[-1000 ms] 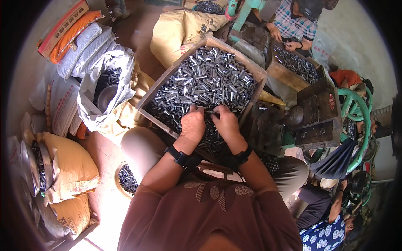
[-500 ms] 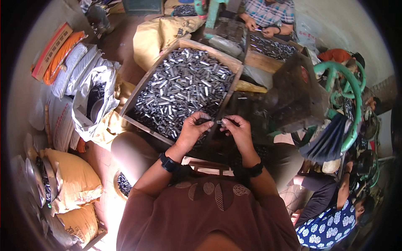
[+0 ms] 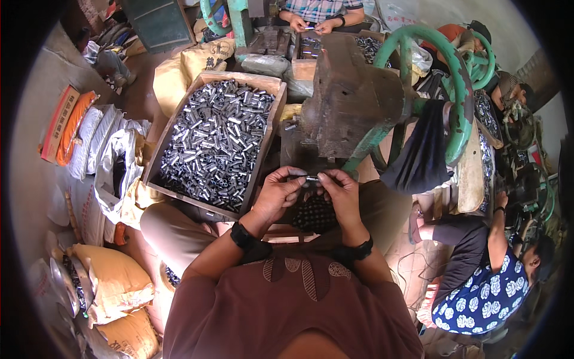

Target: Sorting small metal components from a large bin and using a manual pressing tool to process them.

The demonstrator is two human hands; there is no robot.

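Close together in front of my chest, both hands pinch one small metal tube (image 3: 311, 178). It is short, shiny and held level. My left hand (image 3: 276, 196) grips its left end between thumb and forefinger, and my right hand (image 3: 341, 191) has the right end the same way. To the left of them a wooden box (image 3: 276, 110) is filled with a heap of similar metal tubes (image 3: 215, 143). Just beyond my fingers stands the dark metal body of a press (image 3: 359, 102), with a green handwheel (image 3: 463, 113) at its right.
A dark cloth (image 3: 418, 155) hangs from the wheel. Yellow sacks (image 3: 113, 272) and an open white sack (image 3: 110, 185) stand at the left. A co-worker's hands (image 3: 311, 25) hold a thin piece at the far side. Another person in a flowered top (image 3: 484, 299) sits at the right.
The view has swung, so the box sits farther left and the press shows more fully. My left fingers have closed in on the tube that was in my right hand.
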